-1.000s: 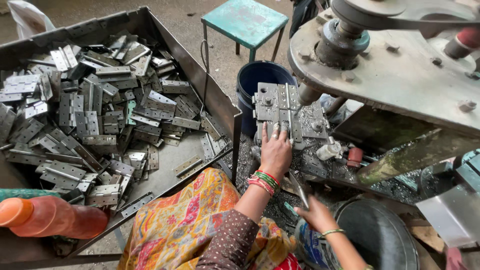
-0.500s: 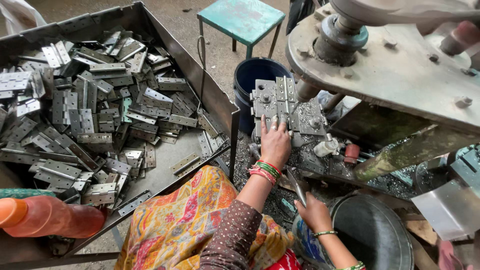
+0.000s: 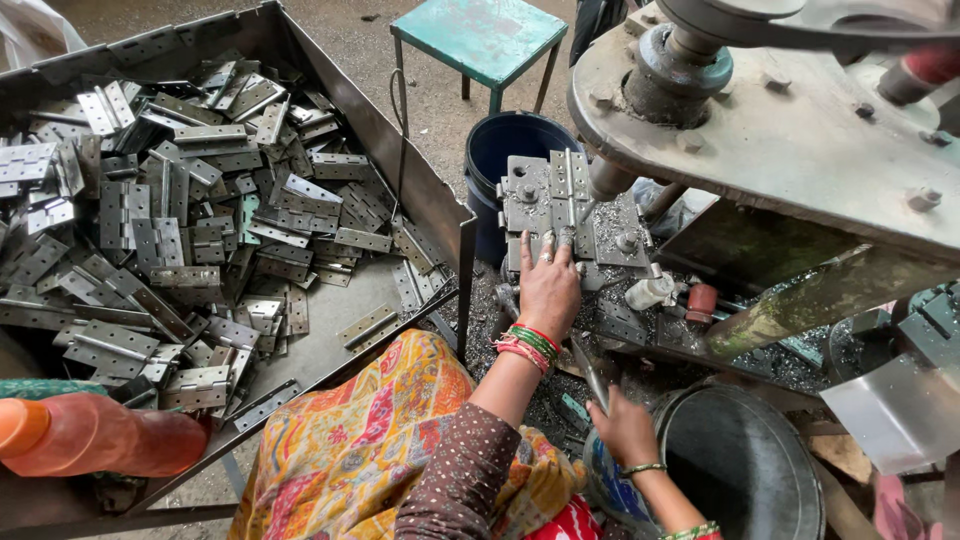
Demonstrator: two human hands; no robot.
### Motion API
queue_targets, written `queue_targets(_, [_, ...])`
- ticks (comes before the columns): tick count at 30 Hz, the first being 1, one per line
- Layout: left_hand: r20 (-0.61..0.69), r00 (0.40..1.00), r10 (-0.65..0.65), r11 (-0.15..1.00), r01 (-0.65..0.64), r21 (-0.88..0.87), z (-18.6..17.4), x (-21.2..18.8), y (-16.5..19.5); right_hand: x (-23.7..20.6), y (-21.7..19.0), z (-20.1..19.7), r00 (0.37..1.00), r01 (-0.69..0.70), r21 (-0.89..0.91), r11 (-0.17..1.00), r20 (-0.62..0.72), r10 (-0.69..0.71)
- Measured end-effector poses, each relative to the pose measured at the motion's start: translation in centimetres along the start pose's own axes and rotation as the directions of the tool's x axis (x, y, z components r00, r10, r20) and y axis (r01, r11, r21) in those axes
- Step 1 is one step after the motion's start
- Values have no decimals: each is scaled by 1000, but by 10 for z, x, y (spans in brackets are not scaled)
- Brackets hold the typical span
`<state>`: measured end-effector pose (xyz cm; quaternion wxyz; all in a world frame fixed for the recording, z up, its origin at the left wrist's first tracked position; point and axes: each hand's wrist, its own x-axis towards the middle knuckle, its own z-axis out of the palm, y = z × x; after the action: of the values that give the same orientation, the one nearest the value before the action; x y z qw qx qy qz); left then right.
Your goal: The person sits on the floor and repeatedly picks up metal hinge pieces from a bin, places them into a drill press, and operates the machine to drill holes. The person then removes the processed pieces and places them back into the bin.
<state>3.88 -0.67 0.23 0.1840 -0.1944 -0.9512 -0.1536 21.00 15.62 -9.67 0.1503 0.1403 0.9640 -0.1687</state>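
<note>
**Hinge pressed flat on the jig beneath the drill spindle**

While the left hand [image 3: 549, 287] lay spread, palm down, on the jig plate [image 3: 570, 215], its fingers were pressed on the lower leaf of an open steel hinge [image 3: 568, 180] seated there, just below the drill spindle [image 3: 606, 180]. Half a second earlier the same hand had been seen with its fingers curled at the plate's near edge, and a second earlier it had been held further back; the reach had since been completed, and the hinge was judged to be seated and steadied for the spindle rather than still being placed. The right hand [image 3: 625, 430] was closed around the lower end of a slim metal lever [image 3: 590, 368], beside the rim of a dark metal tub [image 3: 745, 470]; it had been shifted only slightly across the three views. Coloured bangles [image 3: 530, 345] were worn on the left wrist.

Around the jig, metal swarf [image 3: 490, 300] was scattered over the bench. A blue bucket [image 3: 500, 150] was set behind the plate, and a teal stool [image 3: 480, 35] beyond it. To the left, a large sheet-metal tray [image 3: 420, 190] was heaped with loose hinges [image 3: 180, 220]. An orange bottle [image 3: 90, 435] was laid at the tray's near corner.
</note>
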Motion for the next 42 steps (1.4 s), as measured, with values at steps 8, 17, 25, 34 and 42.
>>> queue_targets(8, [-18,1000,-4,1000,4,10,-1,3,-1,31,12,-23,996,76,34,997,38,-77])
queue_targets(17, [138,990,-38,999,34,32,5,30,-8,3,5,3,979,84,-19,996,-185,-86])
queue_targets(25, [122,992,-44,999,46,-10,0,27,-6,20,-4,-39,997,24,-44,999,78,-21])
queue_targets(34, [81,995,-53,999,52,15,5,50,-11,-5,-5,-4,993,21,18,1000,-116,-19])
queue_targets(42, [20,999,-45,998,46,-34,-1,44,-11,14,-7,-41,996,72,40,997,-52,-70])
